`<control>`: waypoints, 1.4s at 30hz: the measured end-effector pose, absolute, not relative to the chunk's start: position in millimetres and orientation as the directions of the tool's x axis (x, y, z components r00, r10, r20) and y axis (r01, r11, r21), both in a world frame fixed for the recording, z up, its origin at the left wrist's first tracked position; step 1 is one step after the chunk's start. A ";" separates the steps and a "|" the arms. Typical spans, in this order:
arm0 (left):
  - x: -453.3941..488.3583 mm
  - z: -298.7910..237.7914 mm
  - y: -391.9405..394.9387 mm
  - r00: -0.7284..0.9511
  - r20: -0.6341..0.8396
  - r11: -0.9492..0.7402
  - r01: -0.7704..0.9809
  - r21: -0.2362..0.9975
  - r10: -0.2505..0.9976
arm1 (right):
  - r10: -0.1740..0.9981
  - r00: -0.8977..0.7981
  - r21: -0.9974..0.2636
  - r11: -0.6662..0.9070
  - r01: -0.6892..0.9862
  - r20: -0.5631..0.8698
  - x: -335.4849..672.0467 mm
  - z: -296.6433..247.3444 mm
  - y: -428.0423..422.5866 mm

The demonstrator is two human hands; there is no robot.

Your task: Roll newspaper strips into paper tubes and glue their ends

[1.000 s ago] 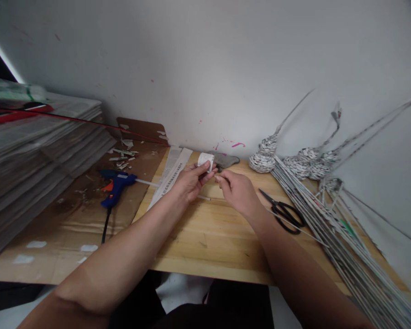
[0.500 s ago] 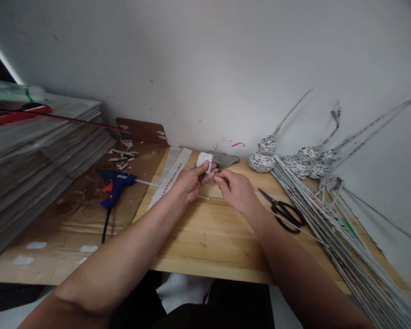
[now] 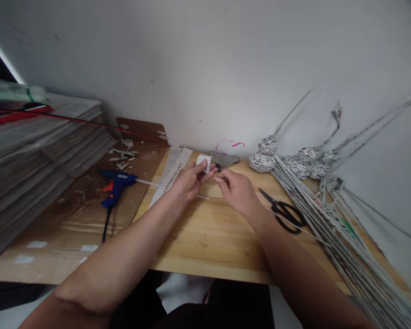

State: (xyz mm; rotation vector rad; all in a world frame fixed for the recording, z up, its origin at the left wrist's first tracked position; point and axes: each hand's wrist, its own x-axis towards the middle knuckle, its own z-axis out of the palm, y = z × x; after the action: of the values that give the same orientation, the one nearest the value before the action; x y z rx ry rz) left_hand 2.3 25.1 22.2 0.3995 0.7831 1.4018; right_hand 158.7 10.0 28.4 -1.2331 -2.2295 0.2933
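Observation:
My left hand point(image 3: 193, 181) is closed on a small curled piece of printed paper point(image 3: 203, 163), pinched between thumb and fingers. Close beside its fingertips, my right hand point(image 3: 235, 186) has thumb and fingers pressed together in a pinch; anything in that pinch is too small to make out. Both hands are above the wooden table point(image 3: 205, 242). Under the left hand lie flat newspaper strips point(image 3: 173, 177). A grey cloth point(image 3: 226, 160) rests behind the hands against the wall. Black-handled scissors point(image 3: 286, 214) lie to the right of my right hand.
A blue glue gun point(image 3: 117, 186) with paper scraps point(image 3: 122, 160) lies on cardboard point(image 3: 65, 237) at left, before a tall newspaper stack point(image 3: 55, 137). On the right are a bundle of rolled paper sticks point(image 3: 315, 214) and several woven paper gourd shapes point(image 3: 263, 157).
The piece of paper in my left hand has turned slightly and looks more curled. Both hands stay almost in the same place.

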 end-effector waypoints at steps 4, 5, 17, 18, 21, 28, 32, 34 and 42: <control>1.7 24.2 24.5 -0.037 -0.269 0.160 -0.722 0.673 0.962 | 0.839 -0.436 -0.449 0.543 0.710 0.325 159.3 28.8 9.5; 1.7 24.7 24.4 -0.043 -0.273 0.158 -0.724 0.671 0.961 | 0.836 -0.429 -0.459 0.548 0.700 0.343 159.1 28.9 9.2; 1.9 21.8 25.0 -0.049 -0.241 0.139 -0.697 0.703 0.969 | 0.823 -0.411 -0.462 0.562 0.686 0.392 158.1 28.8 9.0; 2.1 22.3 24.7 -0.051 -0.240 0.138 -0.694 0.706 0.970 | 0.820 -0.411 -0.464 0.567 0.680 0.399 158.4 28.5 9.1; 2.3 23.7 23.9 -0.043 -0.247 0.152 -0.686 0.712 0.968 | 0.837 -0.428 -0.462 0.546 0.699 0.342 159.1 28.8 9.7; 1.5 24.1 23.1 -0.029 -0.245 0.155 -0.699 0.698 0.969 | 0.826 -0.431 -0.481 0.563 0.672 0.364 158.2 28.3 9.9; 1.3 24.0 22.7 -0.010 -0.250 0.170 -0.704 0.690 0.968 | 0.833 -0.443 -0.461 0.552 0.695 0.332 158.6 28.2 10.4; 1.2 23.5 23.0 -0.014 -0.255 0.170 -0.709 0.684 0.967 | 0.841 -0.447 -0.465 0.542 0.700 0.305 158.5 28.2 10.3; 0.5 22.7 24.2 -0.032 -0.246 0.153 -0.702 0.696 0.969 | 0.842 -0.436 -0.444 0.539 0.716 0.318 156.8 29.1 9.3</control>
State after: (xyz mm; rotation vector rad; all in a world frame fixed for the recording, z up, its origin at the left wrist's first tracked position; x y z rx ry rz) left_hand 0.5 24.2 22.7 0.4213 0.8054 1.4045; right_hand 156.8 9.3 29.1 -1.2599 -2.2748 0.3320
